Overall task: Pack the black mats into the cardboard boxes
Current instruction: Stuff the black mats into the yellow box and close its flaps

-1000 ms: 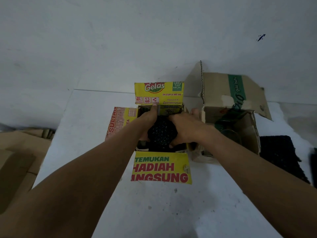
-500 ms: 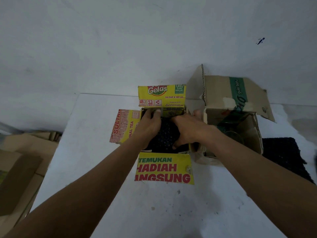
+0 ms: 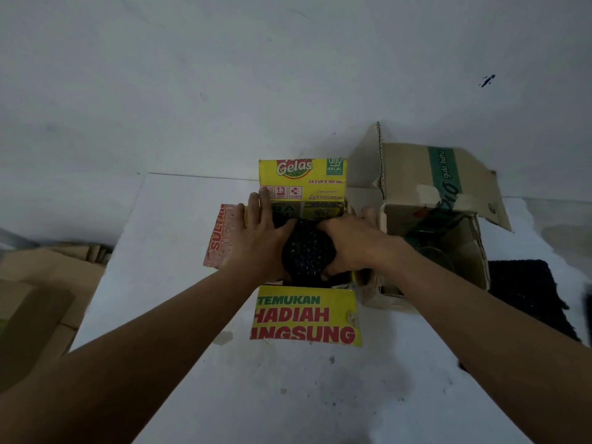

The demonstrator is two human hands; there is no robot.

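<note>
A yellow cardboard box [image 3: 302,179] with its flaps spread stands open at the middle of the white table. A black mat [image 3: 306,251], bunched up, sits in its opening. My left hand [image 3: 259,238] lies over the box's left side, fingers straight and pointing away, thumb against the mat. My right hand [image 3: 349,241] grips the mat's right side, fingers curled over the top and thumb below. A second black mat [image 3: 528,296] lies flat on the table at the far right.
A brown cardboard box [image 3: 432,193] with a green stripe stands open right of the yellow one, with something dim inside. Flattened cardboard [image 3: 41,283] lies off the table's left edge. A white wall rises just behind the boxes.
My left hand has opened out, its fingers stretching forward past the box's left rim. The mat sits a little deeper between my hands. The right hand keeps its hold.
</note>
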